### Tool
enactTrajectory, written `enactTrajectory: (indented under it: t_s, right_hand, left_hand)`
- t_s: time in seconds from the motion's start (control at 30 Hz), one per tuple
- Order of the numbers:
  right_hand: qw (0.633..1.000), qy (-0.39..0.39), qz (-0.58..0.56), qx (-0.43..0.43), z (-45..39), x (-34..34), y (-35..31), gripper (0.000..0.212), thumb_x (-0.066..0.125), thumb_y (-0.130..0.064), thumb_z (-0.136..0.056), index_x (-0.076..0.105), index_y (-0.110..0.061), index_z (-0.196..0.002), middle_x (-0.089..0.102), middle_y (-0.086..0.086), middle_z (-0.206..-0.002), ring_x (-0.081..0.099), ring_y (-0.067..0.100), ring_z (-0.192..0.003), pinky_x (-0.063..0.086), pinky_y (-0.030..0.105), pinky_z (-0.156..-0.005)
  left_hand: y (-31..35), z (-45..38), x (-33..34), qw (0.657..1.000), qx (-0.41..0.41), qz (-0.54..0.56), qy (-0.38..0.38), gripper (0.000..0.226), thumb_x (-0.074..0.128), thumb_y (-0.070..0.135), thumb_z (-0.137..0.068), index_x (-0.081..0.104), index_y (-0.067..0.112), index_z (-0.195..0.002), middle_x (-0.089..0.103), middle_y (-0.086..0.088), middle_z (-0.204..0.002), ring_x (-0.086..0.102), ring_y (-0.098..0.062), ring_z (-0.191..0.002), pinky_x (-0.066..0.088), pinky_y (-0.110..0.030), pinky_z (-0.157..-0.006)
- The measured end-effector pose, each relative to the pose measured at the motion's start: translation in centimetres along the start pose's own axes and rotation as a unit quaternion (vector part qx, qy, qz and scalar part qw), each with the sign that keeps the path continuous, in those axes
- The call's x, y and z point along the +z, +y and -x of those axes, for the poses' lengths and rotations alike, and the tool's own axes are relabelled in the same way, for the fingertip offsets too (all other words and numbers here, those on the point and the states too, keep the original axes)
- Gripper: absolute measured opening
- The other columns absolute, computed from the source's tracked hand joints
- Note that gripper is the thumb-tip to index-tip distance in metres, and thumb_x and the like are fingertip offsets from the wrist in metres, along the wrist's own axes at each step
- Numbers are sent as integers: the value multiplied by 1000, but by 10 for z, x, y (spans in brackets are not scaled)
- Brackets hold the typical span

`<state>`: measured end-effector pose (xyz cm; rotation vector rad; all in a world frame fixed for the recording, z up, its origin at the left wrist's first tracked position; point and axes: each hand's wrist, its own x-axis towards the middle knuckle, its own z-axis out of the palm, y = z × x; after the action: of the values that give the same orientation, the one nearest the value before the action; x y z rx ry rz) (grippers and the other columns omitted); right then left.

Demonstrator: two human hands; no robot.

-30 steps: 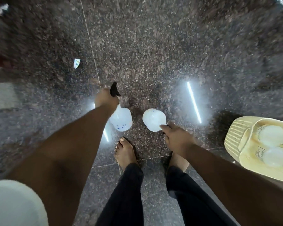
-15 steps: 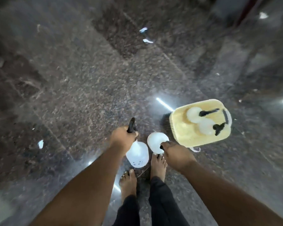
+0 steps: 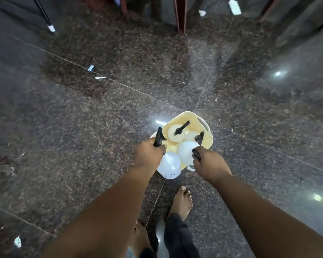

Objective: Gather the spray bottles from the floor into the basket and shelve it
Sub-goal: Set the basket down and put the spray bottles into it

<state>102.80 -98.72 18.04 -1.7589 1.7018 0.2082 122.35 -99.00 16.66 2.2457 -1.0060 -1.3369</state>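
Yellow basket [image 3: 208,140] half hidden by two held bottles, left hand [image 3: 147,155] gripping white bottle [image 3: 169,165], right hand [image 3: 209,165] gripping second bottle [image 3: 186,150], two more inside

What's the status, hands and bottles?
Left hand and right hand each grip a spray bottle. Both over basket. Two bottles already inside. Nothing blocking.

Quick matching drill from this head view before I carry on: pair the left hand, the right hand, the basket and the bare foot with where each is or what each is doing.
Things:
1. left hand
2. right hand
3. basket
4. bare foot

States:
A. stands on the floor, two bottles inside
B. grips the bottle hanging over the basket
C. planted on the floor behind the basket
D. grips the bottle at the basket's near-left edge

Pairs: 1-D, 2-B, 3-A, 4-C
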Motion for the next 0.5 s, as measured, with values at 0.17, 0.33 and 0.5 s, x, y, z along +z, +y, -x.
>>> enactTrajectory:
  t_s: [0.17,0.33,0.5]
  right_hand:
    - [999,-15,-39,13,-15,24,9,31,46,-23,-92,52,-18,-121,65,14,-111,62,37,-93,43,33,-65]
    - [999,-32,-42,10,-32,52,10,31,43,-23,-93,51,-20,-123,63,11,-120,62,37,-100,48,38,-73]
    - [999,-46,-28,8,-53,76,12,32,42,-21,-95,48,-18,-126,61,12,-122,61,36,-102,49,39,-75]
  left_hand:
    - [0,-29,11,999,-8,-5,40,17,70,24,-77,72,11,-90,70,-11,-77,63,-31,-73,38,-25,-55]
    - [-2,-56,18,998,-23,9,66,23,70,21,-75,74,13,-97,72,-8,-82,66,-30,-82,40,-26,-63]
    - [-11,-77,45,999,-8,-15,51,28,65,17,-77,73,15,-104,75,-11,-92,68,-29,-84,46,-27,-66]
